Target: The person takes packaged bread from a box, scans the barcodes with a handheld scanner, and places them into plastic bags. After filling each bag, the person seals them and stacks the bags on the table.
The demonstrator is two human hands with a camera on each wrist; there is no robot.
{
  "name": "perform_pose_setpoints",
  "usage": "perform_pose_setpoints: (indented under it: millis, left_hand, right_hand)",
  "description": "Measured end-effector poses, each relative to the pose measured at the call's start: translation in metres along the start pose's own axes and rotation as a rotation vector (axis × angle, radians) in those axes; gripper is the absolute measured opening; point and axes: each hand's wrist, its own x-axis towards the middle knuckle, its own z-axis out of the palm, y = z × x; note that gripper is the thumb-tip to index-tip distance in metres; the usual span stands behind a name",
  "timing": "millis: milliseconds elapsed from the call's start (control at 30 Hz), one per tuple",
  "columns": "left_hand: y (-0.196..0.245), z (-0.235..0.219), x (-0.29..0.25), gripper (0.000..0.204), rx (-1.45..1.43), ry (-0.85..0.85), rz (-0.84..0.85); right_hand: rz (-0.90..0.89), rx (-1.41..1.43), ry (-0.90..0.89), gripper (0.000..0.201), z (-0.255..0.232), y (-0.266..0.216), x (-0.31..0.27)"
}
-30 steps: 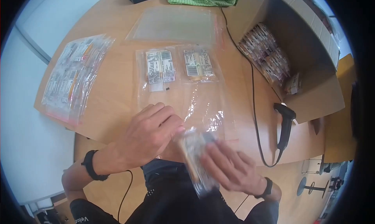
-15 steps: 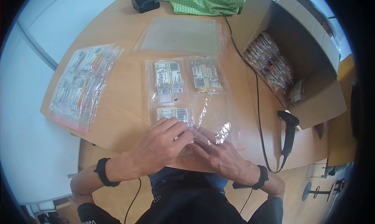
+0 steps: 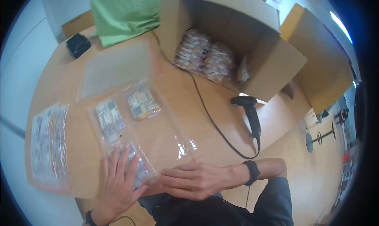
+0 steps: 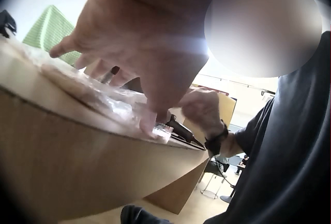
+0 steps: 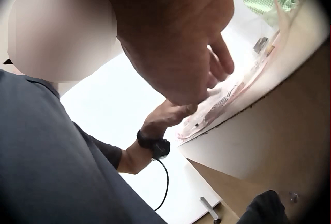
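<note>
Saw at the left of the smooth, wood-grained counter (image 3: pixel 81 147) a layered stack of filled bags (image 3: pixel 49 147), glossy and creased. Noted at the far left a boxy black device (image 3: pixel 78 45), then a sheaf of flat translucent bags (image 3: pixel 114 68) and a rumpled green cloth (image 3: pixel 126 19). Found near the middle a large clear bag (image 3: pixel 158 143), thin and shiny, with two rectangular labelled packets (image 3: pixel 109 115) toward the far edge. Saw the left hand (image 3: pixel 119 182), fingers straight and spread, resting on a third packet (image 3: pixel 143 170) at the bag's near left. Spotted alongside the right hand (image 3: pixel 195 180), fingers together and slightly bent at the bag's near edge; could not tell whether gripping the film. Traced a thin black cable (image 3: pixel 209 119) toward a pistol-shaped scanner (image 3: pixel 250 115). Saw beyond an open cardboard box (image 3: pixel 278 68) with rows of plump, glossy packages (image 3: pixel 191 50).
</note>
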Motion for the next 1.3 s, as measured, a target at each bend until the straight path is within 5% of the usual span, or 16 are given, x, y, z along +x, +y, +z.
perform_pose_setpoints:
  millis: [33, 167, 267, 367, 433, 567, 800, 867, 1000, 1100, 1167, 1233, 1300]
  left_hand:
    - [-0.004, 0.006, -0.003, 0.086, 0.005, 0.006, 0.024]
    - [-0.012, 0.023, -0.006, 0.084, -0.002, -0.038, 0.021]
    - [-0.011, 0.026, -0.007, 0.081, 0.024, -0.015, 0.024]
    - [-0.011, 0.029, -0.008, 0.079, 0.048, 0.003, 0.028]
    - [-0.012, 0.028, -0.008, 0.077, 0.054, 0.013, 0.027]
    - [-0.01, 0.025, -0.007, 0.076, 0.058, -0.012, 0.017]
    - [-0.004, 0.022, -0.004, 0.075, 0.059, -0.004, -0.006]
    - [-0.005, 0.026, -0.004, 0.073, 0.057, 0.023, -0.008]
    - [-0.002, 0.024, -0.004, 0.071, 0.061, 0.026, -0.018]
    - [-0.004, 0.024, -0.005, 0.079, 0.088, -0.01, -0.028]
    - [-0.002, 0.022, -0.007, 0.082, 0.057, 0.02, -0.02]
    - [0.003, 0.02, -0.005, 0.085, 0.026, 0.046, -0.009]
    - [0.011, 0.017, 0.002, 0.093, -0.344, 0.123, 0.158]
  right_hand:
    - [-0.066, 0.014, 0.066, 0.039, -0.016, 0.003, -0.005]
    - [0.181, -0.592, 0.125, 0.035, -0.07, 0.08, -0.018]
    - [0.581, -0.882, 0.177, 0.036, -0.085, 0.17, -0.039]
    - [1.261, -0.859, -0.338, 0.038, -0.11, 0.224, -0.048]
    - [1.234, -0.765, -0.315, 0.037, -0.107, 0.257, -0.08]
    - [1.251, -0.781, -0.144, 0.036, -0.096, 0.248, -0.074]
    - [1.395, -0.687, -0.383, 0.04, -0.104, 0.193, -0.05]
    - [1.095, -0.81, -0.316, 0.039, -0.089, 0.183, -0.069]
    - [1.069, -0.738, -0.15, 0.041, -0.074, 0.172, -0.083]
    - [0.859, -0.781, 0.099, 0.044, -0.09, 0.159, -0.084]
    - [0.873, -0.634, 0.344, 0.041, -0.113, 0.124, -0.058]
    - [0.78, -0.633, 0.375, 0.038, -0.123, 0.083, -0.031]
    - [0.55, -0.637, 0.394, 0.034, -0.111, 0.056, -0.022]
